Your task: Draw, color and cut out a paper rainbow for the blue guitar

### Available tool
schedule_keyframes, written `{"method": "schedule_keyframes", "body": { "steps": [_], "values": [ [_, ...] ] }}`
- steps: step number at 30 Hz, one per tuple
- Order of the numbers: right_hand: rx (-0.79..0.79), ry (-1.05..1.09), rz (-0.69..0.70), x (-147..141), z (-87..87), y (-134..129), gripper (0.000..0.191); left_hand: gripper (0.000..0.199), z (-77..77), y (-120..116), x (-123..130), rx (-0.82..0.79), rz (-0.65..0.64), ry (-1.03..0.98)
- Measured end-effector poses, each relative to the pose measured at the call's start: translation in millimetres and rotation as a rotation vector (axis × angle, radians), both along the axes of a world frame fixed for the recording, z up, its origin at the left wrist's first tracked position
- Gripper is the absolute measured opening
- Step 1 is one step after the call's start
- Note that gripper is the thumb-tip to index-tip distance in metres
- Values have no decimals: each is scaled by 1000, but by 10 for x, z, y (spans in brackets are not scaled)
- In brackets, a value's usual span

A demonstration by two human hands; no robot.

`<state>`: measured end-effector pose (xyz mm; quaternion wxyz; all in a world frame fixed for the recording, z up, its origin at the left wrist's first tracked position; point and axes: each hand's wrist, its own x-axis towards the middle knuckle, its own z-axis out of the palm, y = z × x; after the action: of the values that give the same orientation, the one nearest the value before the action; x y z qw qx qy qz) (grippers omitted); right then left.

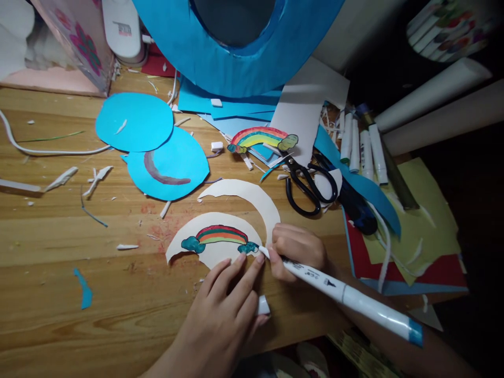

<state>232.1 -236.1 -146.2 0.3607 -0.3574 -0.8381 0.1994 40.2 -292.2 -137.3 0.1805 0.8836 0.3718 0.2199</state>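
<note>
My right hand [297,249] grips a white marker [338,289] with a teal end, its tip touching the right cloud of a small rainbow drawing [222,234]. That drawing is on a curved white paper piece [220,218] lying on the table. Both of its clouds are coloured teal, the right one with a pale patch near the tip. My left hand [220,315] presses the paper's lower edge with outstretched fingers. A white marker cap [263,305] is tucked between its thumb and index finger. Behind the drawing lies a crescent-shaped paper offcut [252,197].
Black-handled scissors [311,186] lie near a cut-out rainbow [262,137]. Two blue paper ovals [136,122] overlap at the left. A large blue ring [240,68] stands at the back. Several markers [366,152] and coloured sheets [417,210] are on the right; paper scraps litter the wooden table [47,226].
</note>
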Motion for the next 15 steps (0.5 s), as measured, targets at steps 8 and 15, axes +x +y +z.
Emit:
{"method": "schedule_keyframes", "body": {
  "steps": [8,15],
  "values": [
    [9,-14,-7,-8,19,4,37,32,3,14,0,-4,9,11],
    [12,-14,1,-9,26,-2,37,33,-16,-4,-1,0,4,3]
  ]
}}
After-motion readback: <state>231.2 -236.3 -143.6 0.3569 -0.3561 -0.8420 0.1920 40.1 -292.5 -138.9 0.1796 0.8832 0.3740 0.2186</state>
